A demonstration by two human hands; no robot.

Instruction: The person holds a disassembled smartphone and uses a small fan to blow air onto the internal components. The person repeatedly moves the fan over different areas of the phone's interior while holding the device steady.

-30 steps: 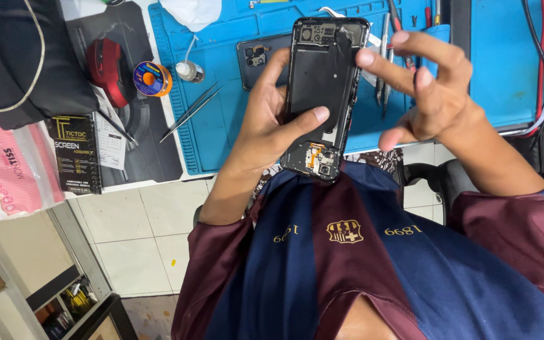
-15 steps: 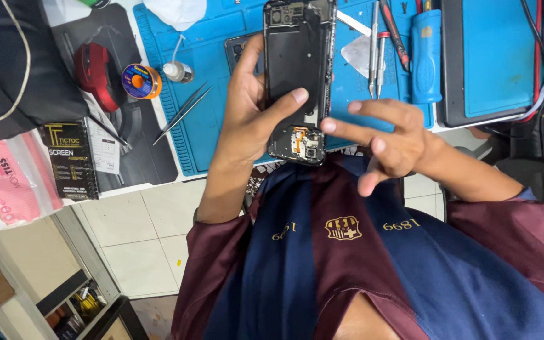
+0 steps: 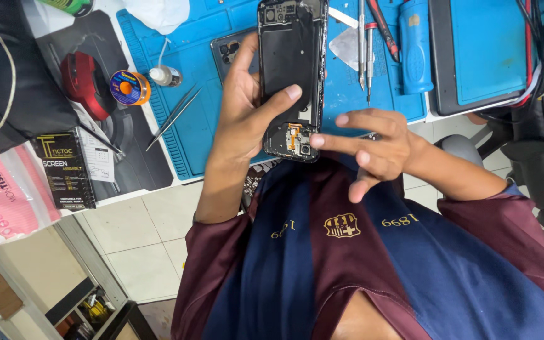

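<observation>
My left hand (image 3: 240,119) grips a black smartphone (image 3: 291,63) with its back cover off, held upright above the blue work mat (image 3: 190,126). The thumb lies across the phone's open back, and the fingers wrap behind its left edge. The small boards and an orange flex show at the phone's lower end. My right hand (image 3: 373,148) is beside that end with its fingers spread and nothing in it. Its index fingertip touches the phone's bottom corner.
Tweezers (image 3: 172,118), a solder spool (image 3: 128,87), a small bottle (image 3: 165,75) and a grey phone part (image 3: 228,53) lie on the mat. Screwdrivers (image 3: 365,50) and a blue tool (image 3: 414,44) lie right of the phone. A blue-topped pad (image 3: 492,50) with cables (image 3: 536,56) sits far right, a black box (image 3: 64,170) at left.
My right hand has come down from the phone's upper right edge to its lower end. My left hand has kept its grip on the phone.
</observation>
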